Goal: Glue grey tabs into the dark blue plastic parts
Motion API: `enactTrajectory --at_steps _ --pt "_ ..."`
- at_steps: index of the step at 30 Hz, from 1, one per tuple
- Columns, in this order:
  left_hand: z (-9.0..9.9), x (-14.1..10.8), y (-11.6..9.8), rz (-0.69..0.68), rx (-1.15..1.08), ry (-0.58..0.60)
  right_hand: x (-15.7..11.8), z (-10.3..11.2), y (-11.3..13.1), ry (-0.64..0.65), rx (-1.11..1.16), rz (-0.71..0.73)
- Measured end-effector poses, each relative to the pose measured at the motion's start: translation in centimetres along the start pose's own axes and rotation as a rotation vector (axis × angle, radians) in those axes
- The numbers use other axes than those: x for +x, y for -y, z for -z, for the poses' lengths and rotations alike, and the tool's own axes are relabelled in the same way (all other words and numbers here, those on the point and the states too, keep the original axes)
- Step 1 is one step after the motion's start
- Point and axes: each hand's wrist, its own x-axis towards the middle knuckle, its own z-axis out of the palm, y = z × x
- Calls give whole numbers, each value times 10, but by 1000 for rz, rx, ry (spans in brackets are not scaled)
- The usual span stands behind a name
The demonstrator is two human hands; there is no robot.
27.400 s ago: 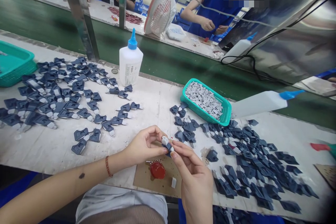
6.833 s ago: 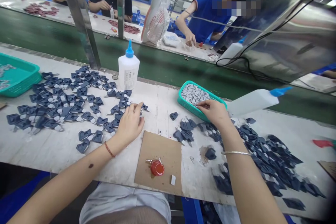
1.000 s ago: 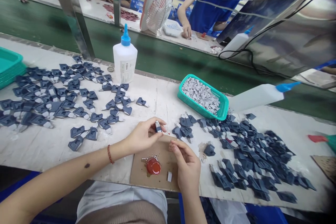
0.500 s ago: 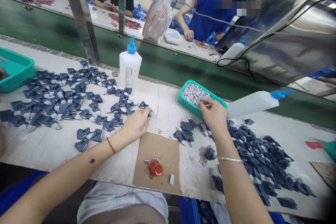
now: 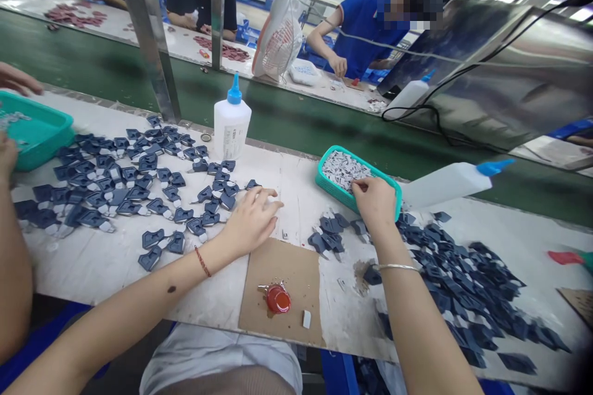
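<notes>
My left hand (image 5: pixel 254 217) hovers at the right edge of a spread of dark blue parts with light tips (image 5: pixel 125 179), its fingers apart and nothing visible in them. The fingers of my right hand (image 5: pixel 374 197) are pinched together over a green basket (image 5: pixel 393 202) of small light grey pieces (image 5: pixel 345 170); what they pinch is too small to make out. Between my arms lies a brown cardboard sheet (image 5: pixel 259 265) with a small red container (image 5: pixel 278 299) and a small white block (image 5: pixel 306 320). A few dark blue parts (image 5: pixel 328 231) sit below the basket.
An upright white bottle (image 5: pixel 231 129) with a blue nozzle stands behind my left hand. Another white bottle (image 5: pixel 447 185) leans beside the basket. A dark blue heap (image 5: pixel 463 284) lies right. At left, another person's hands are near a green basket (image 5: pixel 46 142). People work across the green strip.
My left hand has opened and lifted off a dark blue part. My right hand's fingers have closed over the light pieces. Another person's hand has appeared at the left basket.
</notes>
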Motion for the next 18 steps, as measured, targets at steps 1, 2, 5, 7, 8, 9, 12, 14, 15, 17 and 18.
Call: enactTrajectory --at_steps 1,2,5,7,8,9,12,14,15,17,18 --pt "-1 2 -4 -58 -15 20 1 0 0 -3 24 -6" --pt "-3 5 -8 -118 -31 46 1 0 1 -9 54 -13" --pt "-11 16 -22 -287 -78 138 -3 5 6 -50 169 -40" --pt "-19 25 -31 -361 -102 189 -14 14 10 -86 268 -68" --pt "-23 30 -35 -386 -113 210 -24 20 12 -101 324 -82" --pt "-27 33 -38 -404 -127 229 -36 27 13 -108 382 -94" --pt "-36 41 -42 -408 -182 268 -88 49 17 -78 538 -111" --pt "-40 42 -43 -374 -236 280 -128 55 20 9 610 -110" --pt "-41 42 -42 -351 -272 285 -148 55 22 67 642 -109" --pt "-42 42 -40 -291 -361 296 -182 48 24 190 700 -104" --pt "-41 41 -39 -254 -413 300 -195 43 25 243 724 -101"
